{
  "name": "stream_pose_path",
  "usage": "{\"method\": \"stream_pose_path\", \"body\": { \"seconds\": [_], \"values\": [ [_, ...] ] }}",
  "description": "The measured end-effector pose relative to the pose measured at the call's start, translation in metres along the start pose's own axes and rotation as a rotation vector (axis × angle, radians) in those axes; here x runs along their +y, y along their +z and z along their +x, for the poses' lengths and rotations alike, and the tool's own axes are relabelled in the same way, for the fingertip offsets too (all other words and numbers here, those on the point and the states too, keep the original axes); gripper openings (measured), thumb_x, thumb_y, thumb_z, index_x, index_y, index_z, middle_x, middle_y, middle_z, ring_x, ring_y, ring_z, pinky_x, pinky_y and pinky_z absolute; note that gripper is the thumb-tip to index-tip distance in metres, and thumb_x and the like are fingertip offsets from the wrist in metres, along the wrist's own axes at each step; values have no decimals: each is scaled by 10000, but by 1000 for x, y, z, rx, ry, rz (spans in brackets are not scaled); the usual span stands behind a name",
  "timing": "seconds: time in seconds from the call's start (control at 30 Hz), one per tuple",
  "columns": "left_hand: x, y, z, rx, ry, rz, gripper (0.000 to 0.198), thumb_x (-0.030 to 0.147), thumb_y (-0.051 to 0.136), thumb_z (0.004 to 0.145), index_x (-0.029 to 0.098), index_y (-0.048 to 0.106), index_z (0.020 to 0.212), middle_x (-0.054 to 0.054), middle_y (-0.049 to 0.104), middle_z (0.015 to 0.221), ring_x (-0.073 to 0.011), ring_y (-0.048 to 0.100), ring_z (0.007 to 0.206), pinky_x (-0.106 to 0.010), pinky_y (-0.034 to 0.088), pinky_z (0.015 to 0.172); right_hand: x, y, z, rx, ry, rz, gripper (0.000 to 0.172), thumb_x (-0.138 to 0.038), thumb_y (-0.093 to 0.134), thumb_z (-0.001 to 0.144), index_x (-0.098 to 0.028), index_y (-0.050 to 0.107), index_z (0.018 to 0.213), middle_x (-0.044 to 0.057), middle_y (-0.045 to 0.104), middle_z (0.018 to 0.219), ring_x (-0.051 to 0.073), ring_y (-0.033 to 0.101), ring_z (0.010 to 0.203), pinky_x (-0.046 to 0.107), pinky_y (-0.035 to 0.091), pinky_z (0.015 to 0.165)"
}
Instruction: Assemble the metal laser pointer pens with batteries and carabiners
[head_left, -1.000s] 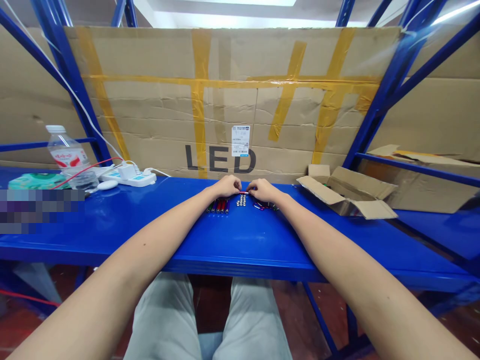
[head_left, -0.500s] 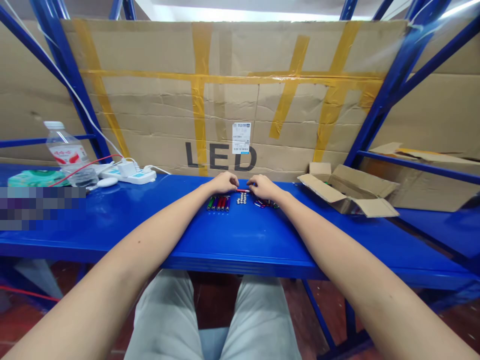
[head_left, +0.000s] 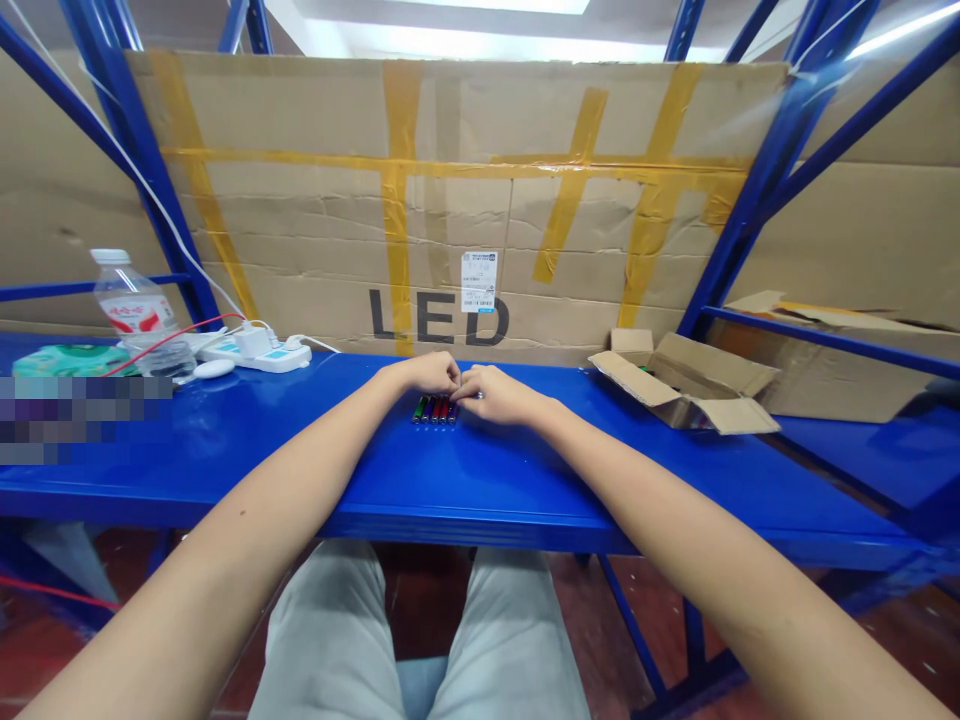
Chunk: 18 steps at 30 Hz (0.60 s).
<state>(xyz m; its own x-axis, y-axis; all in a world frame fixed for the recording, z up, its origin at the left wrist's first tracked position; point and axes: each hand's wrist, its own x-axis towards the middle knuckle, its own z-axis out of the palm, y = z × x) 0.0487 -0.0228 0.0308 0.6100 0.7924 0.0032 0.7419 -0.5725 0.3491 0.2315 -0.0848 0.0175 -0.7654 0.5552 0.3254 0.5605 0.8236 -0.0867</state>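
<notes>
At the centre of the blue steel bench [head_left: 480, 480], our left hand [head_left: 424, 373] and right hand [head_left: 496, 394] meet with fingers curled narrowly, any grip hidden, just behind a row of coloured metal tubes [head_left: 434, 409], which we judge could roll apart if nudged.

The one head-worn view looks from above the near edge of the blue metal tabletop [head_left: 480, 480], facing forward and down past the left hand [head_left: 420, 373] and right hand [head_left: 499, 395] toward the taped cardboard sheet [head_left: 300, 230] behind its far edge, with trousered legs [head_left: 330, 640] below.
</notes>
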Motion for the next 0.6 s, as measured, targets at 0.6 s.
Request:
{"method": "stream_pose_path", "body": {
  "seconds": [0.6],
  "values": [
    [-2, 6, 5, 127, 18, 28, 124, 219, 652, 674, 162, 752, 719, -36, 702, 682, -154, 589, 638, -256, 415, 596, -21, -19, -6, -340, 129, 217, 146, -347, 689, 813, -203, 714, 796, -5, 706, 747, 135, 605, 694, 235, 404, 620]
  ]
}}
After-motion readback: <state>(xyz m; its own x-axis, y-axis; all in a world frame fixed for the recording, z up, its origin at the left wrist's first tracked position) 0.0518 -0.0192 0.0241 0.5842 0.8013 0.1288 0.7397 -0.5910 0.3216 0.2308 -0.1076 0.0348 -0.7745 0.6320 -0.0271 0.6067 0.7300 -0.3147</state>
